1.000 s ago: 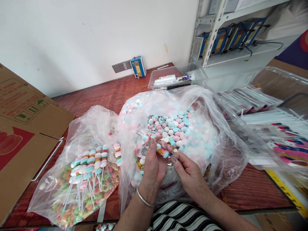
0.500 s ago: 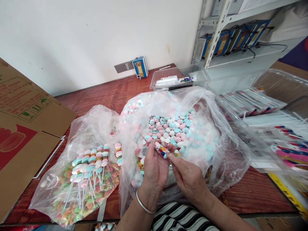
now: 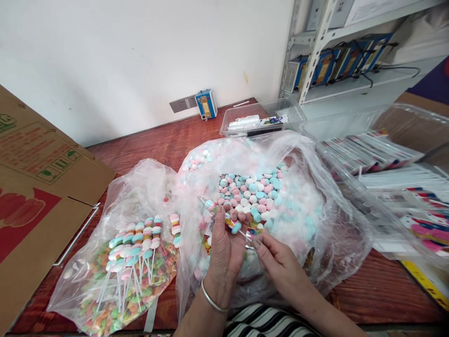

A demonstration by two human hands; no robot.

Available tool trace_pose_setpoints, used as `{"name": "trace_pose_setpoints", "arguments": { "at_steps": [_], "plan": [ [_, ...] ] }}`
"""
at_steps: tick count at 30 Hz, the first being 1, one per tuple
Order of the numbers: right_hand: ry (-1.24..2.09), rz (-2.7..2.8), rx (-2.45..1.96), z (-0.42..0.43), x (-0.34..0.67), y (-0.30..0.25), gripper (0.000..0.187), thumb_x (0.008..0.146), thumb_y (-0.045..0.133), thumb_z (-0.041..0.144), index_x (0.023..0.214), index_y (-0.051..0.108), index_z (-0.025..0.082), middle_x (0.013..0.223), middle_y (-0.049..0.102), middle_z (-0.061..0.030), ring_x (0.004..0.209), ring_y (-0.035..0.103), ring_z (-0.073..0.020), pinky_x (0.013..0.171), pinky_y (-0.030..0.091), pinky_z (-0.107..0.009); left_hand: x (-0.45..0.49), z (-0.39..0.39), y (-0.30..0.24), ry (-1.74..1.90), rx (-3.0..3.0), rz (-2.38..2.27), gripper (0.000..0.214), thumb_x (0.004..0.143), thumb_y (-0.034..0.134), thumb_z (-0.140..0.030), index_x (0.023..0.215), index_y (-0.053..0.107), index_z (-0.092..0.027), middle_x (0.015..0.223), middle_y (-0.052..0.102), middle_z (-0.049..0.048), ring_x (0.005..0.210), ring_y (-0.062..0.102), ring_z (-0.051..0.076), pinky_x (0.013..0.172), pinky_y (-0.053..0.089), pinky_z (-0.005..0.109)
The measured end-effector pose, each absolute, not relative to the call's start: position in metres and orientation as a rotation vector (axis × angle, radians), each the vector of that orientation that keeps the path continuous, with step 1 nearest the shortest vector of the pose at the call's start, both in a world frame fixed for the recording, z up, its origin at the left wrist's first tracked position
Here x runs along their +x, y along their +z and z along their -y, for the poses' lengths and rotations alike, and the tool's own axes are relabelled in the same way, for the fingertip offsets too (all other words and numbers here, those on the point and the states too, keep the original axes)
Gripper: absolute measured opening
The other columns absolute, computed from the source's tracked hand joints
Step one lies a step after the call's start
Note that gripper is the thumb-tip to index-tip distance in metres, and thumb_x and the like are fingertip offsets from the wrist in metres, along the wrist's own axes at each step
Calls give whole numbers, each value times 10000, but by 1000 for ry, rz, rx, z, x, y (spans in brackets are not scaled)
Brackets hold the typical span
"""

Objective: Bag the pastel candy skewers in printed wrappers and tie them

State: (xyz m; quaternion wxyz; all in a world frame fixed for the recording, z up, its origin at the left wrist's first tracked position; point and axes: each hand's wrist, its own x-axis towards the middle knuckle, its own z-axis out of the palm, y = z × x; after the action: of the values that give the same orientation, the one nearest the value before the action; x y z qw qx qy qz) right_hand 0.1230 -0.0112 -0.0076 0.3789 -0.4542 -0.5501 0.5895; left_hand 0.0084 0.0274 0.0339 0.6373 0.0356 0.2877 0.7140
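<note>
My left hand (image 3: 226, 248), with a silver bangle at its wrist, is closed around a candy stick (image 3: 236, 227) in a clear printed wrapper. A blue candy shows at the lower end, and the rest is partly hidden by the fingers. My right hand (image 3: 280, 257) pinches the thin stick below the candy. Under both hands lies a big open plastic bag (image 3: 336, 210) of pink, blue and white button-shaped candies (image 3: 250, 189). On the left, several finished-looking candy sticks (image 3: 135, 241) rest on a clear bag of colourful gummies (image 3: 105, 299).
A cardboard box (image 3: 45, 187) stands at the left. Behind the candy bag is a clear plastic tray (image 3: 228, 114) beside a small blue device (image 3: 206, 105). Clear bins (image 3: 414, 112) with stacked printed wrappers stand on the right, near a metal shelf (image 3: 317, 51).
My right hand has moved down and right from the candy to its stick. The candy now sits deeper in my left hand, with the stick showing. The view has shifted slightly.
</note>
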Motion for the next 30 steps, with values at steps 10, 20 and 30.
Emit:
{"name": "trace_pose_setpoints", "arguments": {
  "at_steps": [10,20,30],
  "plan": [
    [1212,1587,-1109,2,123,-5,271,976,429,396,835,562,208,686,573,4,624,544,-148,570,440,-244,17,-18,24,1441,279,-704,206,821,697,-353,839,639,-157,778,628,24,829,645,164,831,520,307],
    [477,2036,-1080,13,123,-13,192,983,351,192,942,539,203,621,644,-10,505,634,-165,485,422,-254,-2,-45,41,1641,225,-690,187,847,696,-309,962,626,-179,588,391,-92,434,381,27,489,418,171],
    [585,2059,-1069,16,132,-4,202,1006,330,224,898,501,220,608,599,16,492,600,-150,466,387,-244,-19,-55,54,1674,211,-679,196,844,694,-328,965,618,-194,603,445,-76,497,473,52,565,465,186]
  ]
}}
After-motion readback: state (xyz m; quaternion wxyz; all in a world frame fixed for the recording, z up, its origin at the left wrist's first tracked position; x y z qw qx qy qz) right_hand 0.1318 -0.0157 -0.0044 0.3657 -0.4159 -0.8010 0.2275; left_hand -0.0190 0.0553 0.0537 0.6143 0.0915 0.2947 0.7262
